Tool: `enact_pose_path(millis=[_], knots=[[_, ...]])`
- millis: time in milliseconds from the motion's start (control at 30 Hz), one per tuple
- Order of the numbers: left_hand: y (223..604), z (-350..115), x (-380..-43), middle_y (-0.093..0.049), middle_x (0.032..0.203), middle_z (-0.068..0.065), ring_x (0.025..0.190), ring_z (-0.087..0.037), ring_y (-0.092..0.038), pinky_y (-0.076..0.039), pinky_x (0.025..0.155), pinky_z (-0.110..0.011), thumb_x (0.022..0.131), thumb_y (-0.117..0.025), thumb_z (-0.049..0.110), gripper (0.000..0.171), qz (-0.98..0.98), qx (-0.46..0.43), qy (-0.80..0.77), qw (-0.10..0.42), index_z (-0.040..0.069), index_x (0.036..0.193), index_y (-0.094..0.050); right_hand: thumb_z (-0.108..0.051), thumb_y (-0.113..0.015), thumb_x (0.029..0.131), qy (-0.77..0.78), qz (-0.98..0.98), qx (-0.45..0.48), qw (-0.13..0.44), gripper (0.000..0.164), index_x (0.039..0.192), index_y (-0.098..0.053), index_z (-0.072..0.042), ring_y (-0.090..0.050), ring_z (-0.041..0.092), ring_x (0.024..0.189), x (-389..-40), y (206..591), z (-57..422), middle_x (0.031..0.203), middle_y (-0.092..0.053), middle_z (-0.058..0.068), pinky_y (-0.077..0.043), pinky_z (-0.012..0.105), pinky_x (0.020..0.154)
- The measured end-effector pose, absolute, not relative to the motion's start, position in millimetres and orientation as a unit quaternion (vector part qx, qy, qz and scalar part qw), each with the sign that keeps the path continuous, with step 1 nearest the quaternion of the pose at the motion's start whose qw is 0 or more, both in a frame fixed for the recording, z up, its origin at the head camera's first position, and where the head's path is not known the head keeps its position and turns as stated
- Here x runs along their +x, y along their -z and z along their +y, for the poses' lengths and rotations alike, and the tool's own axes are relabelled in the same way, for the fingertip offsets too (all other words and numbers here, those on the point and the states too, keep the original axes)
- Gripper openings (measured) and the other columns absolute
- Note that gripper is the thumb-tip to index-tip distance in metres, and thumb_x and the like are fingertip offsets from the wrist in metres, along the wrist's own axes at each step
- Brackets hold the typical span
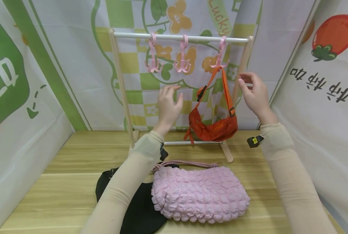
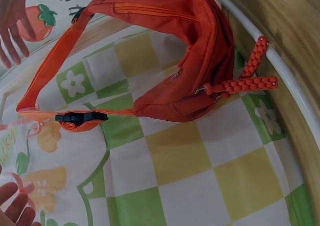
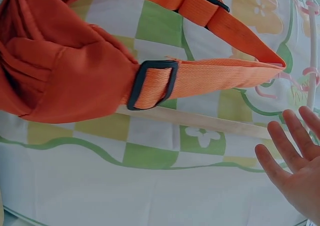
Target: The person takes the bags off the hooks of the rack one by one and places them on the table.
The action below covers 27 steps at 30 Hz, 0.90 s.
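Note:
An orange-red crossbody bag (image 1: 213, 126) hangs by its orange strap (image 1: 227, 87) from the rightmost pink hook (image 1: 220, 55) on the rack. My left hand (image 1: 169, 104) is raised to the left of the bag, apart from it, with nothing in its grasp. To the right of the bag, beside the rack's right post, my right hand (image 1: 254, 94) is held up with loose fingers and holds nothing. The right wrist view shows the fingers of the right hand (image 3: 295, 161) spread near the strap's top. Black buckles and braided zipper pulls (image 2: 245, 83) show on the bag.
A pink puffy handbag (image 1: 200, 195) lies on the wooden table (image 1: 65, 185) in front. Partly under it and my left forearm is a black bag (image 1: 144, 208). Two more pink hooks, the left one (image 1: 153, 61) and the middle one (image 1: 182, 61), hang from the white rail (image 1: 133, 35).

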State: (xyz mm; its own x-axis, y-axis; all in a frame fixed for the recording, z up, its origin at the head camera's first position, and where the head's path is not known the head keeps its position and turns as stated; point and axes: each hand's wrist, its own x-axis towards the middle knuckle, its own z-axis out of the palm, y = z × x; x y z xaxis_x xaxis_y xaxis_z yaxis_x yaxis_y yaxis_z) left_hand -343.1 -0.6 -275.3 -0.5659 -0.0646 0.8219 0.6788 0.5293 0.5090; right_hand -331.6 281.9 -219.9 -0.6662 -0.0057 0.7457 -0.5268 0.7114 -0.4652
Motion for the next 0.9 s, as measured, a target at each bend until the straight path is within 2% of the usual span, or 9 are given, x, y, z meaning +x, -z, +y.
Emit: enact_pose_path(millis=[233, 400, 633, 900], knots=[[271, 8, -348, -0.063, 0.114, -0.012, 0.110, -0.025, -0.052, -0.037, 0.102, -0.033, 0.086, -0.063, 0.011, 0.027, -0.764, -0.227, 0.427, 0.427, 0.002, 0.112, -0.064, -0.030, -0.052, 0.097, -0.337, -0.846, 0.159, 0.382, 0.038, 0.125, -0.056, -0.004, -0.059, 0.024, 0.109, -336, 209, 278, 0.119, -0.062, 0.011, -0.051, 0.044, 0.091], [268, 13, -354, -0.063, 0.113, -0.012, 0.109, -0.025, -0.053, -0.037, 0.102, -0.034, 0.086, -0.064, 0.011, 0.027, -0.769, -0.228, 0.414, 0.431, 0.001, 0.111, -0.065, -0.032, -0.050, 0.097, -0.339, -0.847, 0.158, 0.378, 0.041, 0.126, -0.054, -0.004, -0.058, 0.023, 0.112, -339, 203, 276, 0.121, -0.061, 0.011, -0.050, 0.042, 0.093], [264, 19, -362, -0.063, 0.115, -0.011, 0.111, -0.025, -0.053, -0.037, 0.104, -0.034, 0.088, -0.063, 0.015, 0.029, -0.793, -0.227, 0.392, 0.409, 0.002, 0.113, -0.064, -0.031, -0.051, 0.097, -0.359, -0.834, 0.161, 0.388, 0.039, 0.126, -0.055, -0.005, -0.058, 0.021, 0.111, -342, 193, 272, 0.119, -0.062, 0.011, -0.051, 0.037, 0.093], [263, 26, -372, -0.064, 0.110, -0.011, 0.105, -0.025, -0.054, -0.041, 0.097, -0.034, 0.087, -0.063, 0.016, 0.028, -0.809, -0.234, 0.345, 0.415, 0.003, 0.112, -0.066, -0.029, -0.051, 0.097, -0.354, -0.824, 0.170, 0.409, 0.039, 0.128, -0.054, -0.006, -0.055, 0.017, 0.118, -346, 177, 266, 0.126, -0.059, 0.009, -0.048, 0.039, 0.096]])
